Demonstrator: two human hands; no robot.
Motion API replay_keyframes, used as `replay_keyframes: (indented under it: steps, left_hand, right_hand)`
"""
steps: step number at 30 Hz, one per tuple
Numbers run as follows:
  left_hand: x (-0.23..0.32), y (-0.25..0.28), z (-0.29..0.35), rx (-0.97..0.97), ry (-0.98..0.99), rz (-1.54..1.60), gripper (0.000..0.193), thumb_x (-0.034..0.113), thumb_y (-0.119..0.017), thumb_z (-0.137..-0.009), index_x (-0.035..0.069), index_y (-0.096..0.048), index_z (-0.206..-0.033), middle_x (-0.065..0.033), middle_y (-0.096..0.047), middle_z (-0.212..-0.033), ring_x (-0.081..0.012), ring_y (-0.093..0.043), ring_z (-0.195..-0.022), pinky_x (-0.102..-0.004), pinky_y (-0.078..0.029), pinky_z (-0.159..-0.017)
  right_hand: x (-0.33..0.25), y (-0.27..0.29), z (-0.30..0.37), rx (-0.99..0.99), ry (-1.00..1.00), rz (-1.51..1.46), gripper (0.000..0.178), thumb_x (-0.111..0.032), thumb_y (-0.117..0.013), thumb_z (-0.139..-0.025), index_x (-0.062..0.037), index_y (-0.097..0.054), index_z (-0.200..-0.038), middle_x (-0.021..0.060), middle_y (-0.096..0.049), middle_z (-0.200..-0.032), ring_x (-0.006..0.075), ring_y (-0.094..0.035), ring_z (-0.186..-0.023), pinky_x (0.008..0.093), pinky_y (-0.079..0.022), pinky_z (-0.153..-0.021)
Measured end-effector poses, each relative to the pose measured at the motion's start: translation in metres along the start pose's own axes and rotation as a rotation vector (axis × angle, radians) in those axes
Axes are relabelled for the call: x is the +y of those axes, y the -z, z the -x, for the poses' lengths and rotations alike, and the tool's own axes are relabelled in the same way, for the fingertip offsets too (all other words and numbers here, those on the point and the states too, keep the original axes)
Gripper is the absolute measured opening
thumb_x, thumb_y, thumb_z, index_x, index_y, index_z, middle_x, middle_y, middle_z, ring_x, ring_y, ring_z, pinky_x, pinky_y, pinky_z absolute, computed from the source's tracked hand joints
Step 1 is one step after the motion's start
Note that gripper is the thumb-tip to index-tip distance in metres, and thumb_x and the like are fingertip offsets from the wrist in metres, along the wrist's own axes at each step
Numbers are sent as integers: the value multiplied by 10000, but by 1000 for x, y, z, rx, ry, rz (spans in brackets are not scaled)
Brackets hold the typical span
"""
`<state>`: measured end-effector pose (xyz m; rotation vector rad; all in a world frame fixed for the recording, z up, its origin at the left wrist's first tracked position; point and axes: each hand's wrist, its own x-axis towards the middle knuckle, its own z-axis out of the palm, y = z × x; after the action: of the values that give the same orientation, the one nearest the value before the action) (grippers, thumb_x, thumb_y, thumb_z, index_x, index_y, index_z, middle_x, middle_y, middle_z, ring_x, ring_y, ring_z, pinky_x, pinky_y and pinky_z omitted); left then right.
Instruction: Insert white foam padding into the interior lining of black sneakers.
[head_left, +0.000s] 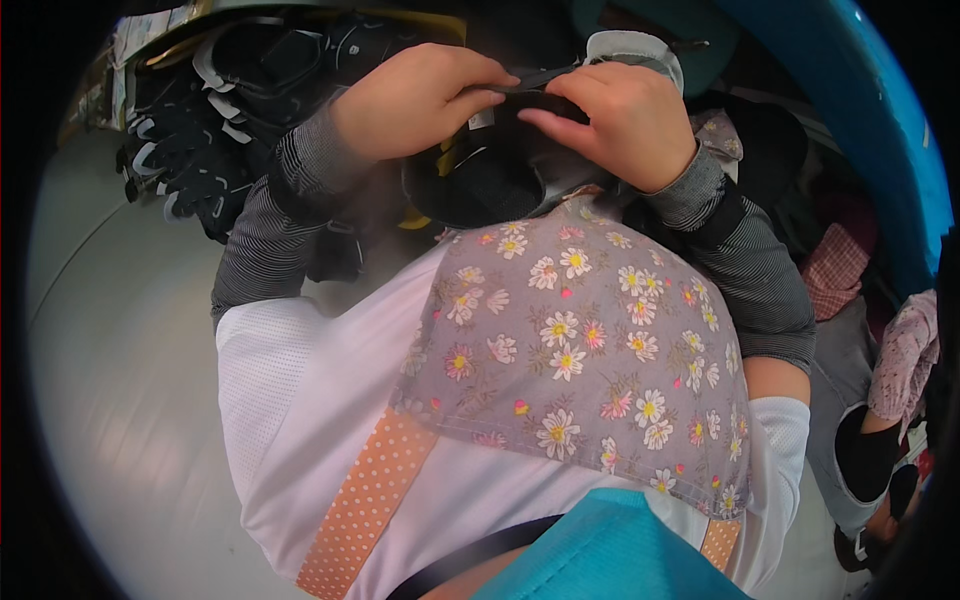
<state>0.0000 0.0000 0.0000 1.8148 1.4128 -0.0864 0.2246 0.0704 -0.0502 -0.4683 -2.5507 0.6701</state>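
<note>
In front of my chest, both hands grip a black, cup-shaped fabric piece (470, 190), perhaps a cap or an upper; its exact kind is unclear. My left hand (420, 100) pinches the far edge of its dark band between thumb and fingertips. Close by on the same band, my right hand (625, 120) has its fingers bent over the edge and its thumb stretched along it. A small white label (482, 118) shows on the piece just under my left fingertips. Behind my right hand sits a pale grey, curved item (635, 46).
Stacked black fabric pieces with white edges (200, 150) lie at the left, beside my forearm. A blue curved surface (880, 120) runs along the upper right. At the far right a co-worker's pink sleeve (905, 360) shows. A pale floor (130, 400) stretches along the left.
</note>
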Motion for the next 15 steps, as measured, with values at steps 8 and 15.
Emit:
replay_keyframes:
  steps: [8,15]
  left_hand:
    - [4,4,-2,86,-161,12,517,145,-583,-889,134,-428,-1381,-125,-557,-998,-277,-578,-888,-345,-482,-799]
    - [7,8,-7,10,-122,-154,533,204,-552,-923,217,-387,-1431,-118,-475,-890,-258,-512,-767,-354,-440,-709]
  right_hand:
    - [-6,-3,6,-248,-120,97,250,-324,-656,-805,-77,-637,-771,64,-622,-700,242,-636,-671,343,-508,-583]
    - [0,2,4,-95,155,117,163,-232,-623,-818,-92,-625,-734,38,-618,-714,199,-631,-666,324,-503,-572]
